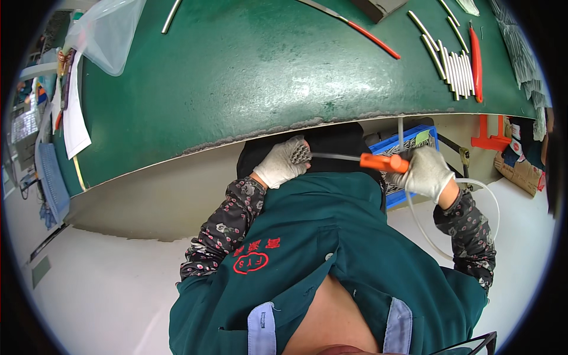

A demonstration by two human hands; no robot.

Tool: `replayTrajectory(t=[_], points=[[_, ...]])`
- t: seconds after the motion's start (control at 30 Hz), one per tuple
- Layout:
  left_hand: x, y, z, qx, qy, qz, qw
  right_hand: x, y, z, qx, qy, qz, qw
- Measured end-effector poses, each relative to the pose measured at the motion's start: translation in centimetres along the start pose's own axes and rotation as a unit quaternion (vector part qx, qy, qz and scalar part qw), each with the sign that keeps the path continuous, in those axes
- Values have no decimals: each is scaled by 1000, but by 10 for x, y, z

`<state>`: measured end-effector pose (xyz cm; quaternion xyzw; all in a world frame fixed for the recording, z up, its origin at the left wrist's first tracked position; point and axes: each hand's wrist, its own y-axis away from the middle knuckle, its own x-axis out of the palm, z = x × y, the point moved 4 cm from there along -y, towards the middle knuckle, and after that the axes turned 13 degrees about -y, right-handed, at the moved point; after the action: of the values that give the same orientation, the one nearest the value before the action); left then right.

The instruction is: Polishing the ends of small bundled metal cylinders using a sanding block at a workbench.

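Observation:
My left hand (277,167), in a white work glove, is closed around a bundle of thin metal tubes (301,154) above my lap. The tubes' ends face right; the rest of them is hidden in the glove. Gloved too, my right hand (427,171) is wrapped around an orange air blow gun (378,161). Its thin nozzle (334,156) points left and reaches close to the tube ends. A clear hose (496,207) loops below my right hand.
On the green table (236,71) lie several metal tubes (458,74), a red-handled file (373,38), a red tool (476,65) and a plastic bag (109,38). Under its edge stands a blue crate (395,199) of metal pieces. A cardboard box (520,173) is at the right.

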<state>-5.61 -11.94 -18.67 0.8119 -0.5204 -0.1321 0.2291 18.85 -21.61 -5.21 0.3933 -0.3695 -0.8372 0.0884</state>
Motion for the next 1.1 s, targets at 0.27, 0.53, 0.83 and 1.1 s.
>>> replayTrajectory(t=[0.27, 0.53, 0.83, 1.1], points=[[0, 3, -3, -60, 23, -13, 998, -1, 1, -1, 5, -8, 1, 1000], [-1, 3, -5, -40, 29, 1, 999, 0, 1, 2, 17, 29, 17, 999], [-1, 1, -4, -43, 54, -9, 998, -1, -6, 10, -4, 17, -13, 1000], [-2, 1, -4, -16, 34, -11, 999, -3, -1, 5, -7, 27, -6, 1000]])
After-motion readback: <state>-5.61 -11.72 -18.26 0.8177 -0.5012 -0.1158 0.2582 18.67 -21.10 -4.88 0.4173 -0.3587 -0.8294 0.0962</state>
